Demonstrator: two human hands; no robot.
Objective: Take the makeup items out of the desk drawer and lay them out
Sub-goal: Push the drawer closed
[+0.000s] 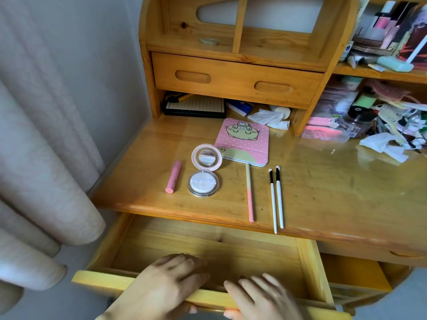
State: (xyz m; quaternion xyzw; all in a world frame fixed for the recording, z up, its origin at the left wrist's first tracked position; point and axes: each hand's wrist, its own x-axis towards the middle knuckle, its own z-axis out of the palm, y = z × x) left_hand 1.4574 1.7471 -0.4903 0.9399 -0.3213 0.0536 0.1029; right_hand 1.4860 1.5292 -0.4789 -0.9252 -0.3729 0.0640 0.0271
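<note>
On the wooden desk top (323, 192) lie a pink lipstick tube (173, 176), an open round powder compact (204, 172) with its mirror up, a pink cartoon palette case (243, 142), a pink-handled brush (250, 195) and two white-handled brushes (276, 199) side by side. Below, the desk drawer (231, 250) is pulled out and I see nothing inside it. My left hand (166, 285) and my right hand (258, 296) both rest over the drawer's front board (97, 279), fingers curled on its edge, thumbs under it.
A curtain (46, 169) hangs at the left beside the drawer. A shut upper drawer (233, 79) sits in the hutch, with a cutting board (196, 105) and tissues (270, 117) beneath. Cluttered shelves (381, 100) fill the right.
</note>
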